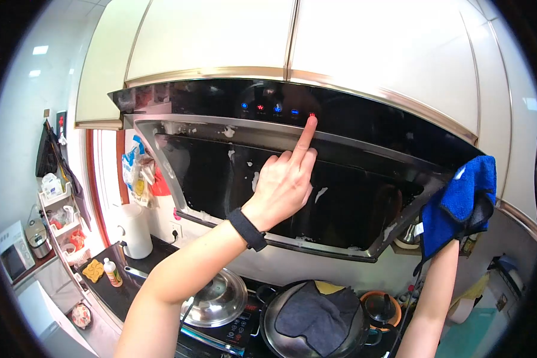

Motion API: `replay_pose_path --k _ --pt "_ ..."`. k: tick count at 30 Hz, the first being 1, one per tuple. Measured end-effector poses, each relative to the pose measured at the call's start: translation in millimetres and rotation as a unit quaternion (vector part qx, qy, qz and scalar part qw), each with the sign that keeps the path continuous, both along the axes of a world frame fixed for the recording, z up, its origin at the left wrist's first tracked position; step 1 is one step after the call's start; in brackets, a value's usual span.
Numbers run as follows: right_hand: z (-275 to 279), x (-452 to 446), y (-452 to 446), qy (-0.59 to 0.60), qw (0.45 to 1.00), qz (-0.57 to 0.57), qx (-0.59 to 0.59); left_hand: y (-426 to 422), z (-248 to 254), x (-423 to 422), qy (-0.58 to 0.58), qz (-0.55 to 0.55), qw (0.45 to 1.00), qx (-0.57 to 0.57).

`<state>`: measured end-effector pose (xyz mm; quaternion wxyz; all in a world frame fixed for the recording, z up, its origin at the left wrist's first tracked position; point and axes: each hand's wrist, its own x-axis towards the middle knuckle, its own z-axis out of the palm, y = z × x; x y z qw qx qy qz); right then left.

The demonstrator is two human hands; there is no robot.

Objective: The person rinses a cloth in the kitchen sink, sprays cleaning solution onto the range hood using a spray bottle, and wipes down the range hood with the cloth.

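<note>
My left hand (285, 181) reaches up to the black range hood (364, 140), with its extended fingertip at the rightmost lit red touch icon (312, 114). The other fingers are curled, and nothing is held. A black band (246, 230) circles that wrist. At the hood's right end, a blue cloth (468, 188) with a white tag is wrapped over my right hand, whose fingers it hides. White foam-like patches (255, 181) dot the hood's slanted panel and frame. Below lies a dark grey cloth (319, 316) over a pan (274, 319) on the stove.
A steel lid (221, 298) sits on the left of the cooktop near a control panel (243, 322). An orange-rimmed pot (394, 307) stands at the right. Farther left are a white kettle (135, 232), a bottle (112, 273) and a yellow sponge (93, 271). White cabinets (215, 36) hang above.
</note>
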<state>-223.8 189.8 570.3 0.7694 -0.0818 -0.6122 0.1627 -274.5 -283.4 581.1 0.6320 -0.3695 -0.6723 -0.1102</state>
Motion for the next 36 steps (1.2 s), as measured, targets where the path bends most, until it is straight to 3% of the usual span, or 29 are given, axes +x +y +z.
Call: replay_pose_path --k 4,8,10,14,15,18,24,27,29,33,36 --pt "-14 6 14 0.000 1.000 0.001 -0.015 7 2 10 -0.023 0.067 0.998 -0.003" --pt "-21 4 17 -0.004 1.000 0.006 -0.019 7 -1 22 -0.086 -0.035 0.995 0.026" --pt "-24 4 16 -0.005 1.000 0.008 -0.019 4 -1 23 -0.127 -0.195 0.972 0.041" --pt "-22 -2 16 -0.002 1.000 0.014 -0.020 0 -18 42 -0.056 -0.303 0.951 -0.019" --pt "-21 -6 13 0.001 1.000 0.014 -0.021 0 -27 46 0.000 -0.299 0.954 -0.035" --pt "-12 -18 1 0.008 1.000 0.019 -0.012 -19 -64 76 -0.096 -0.297 0.946 -0.091" --pt "7 -48 -78 0.024 0.996 0.064 0.050 -82 -111 107 -0.133 -0.268 0.937 -0.179" --pt "-26 -45 -151 -0.004 0.981 0.182 0.070 -118 -119 112 -0.182 -0.252 0.933 -0.181" --pt "-65 -39 -208 -0.055 0.944 0.320 0.057 -140 -125 104 -0.255 -0.258 0.917 -0.165" --pt "-140 -33 -331 -0.164 0.801 0.576 0.000 -179 -122 90 -0.369 -0.277 0.877 -0.137" --pt "-155 -64 -423 -0.132 0.727 0.674 -0.015 -215 -122 71 -0.345 -0.275 0.890 -0.116"
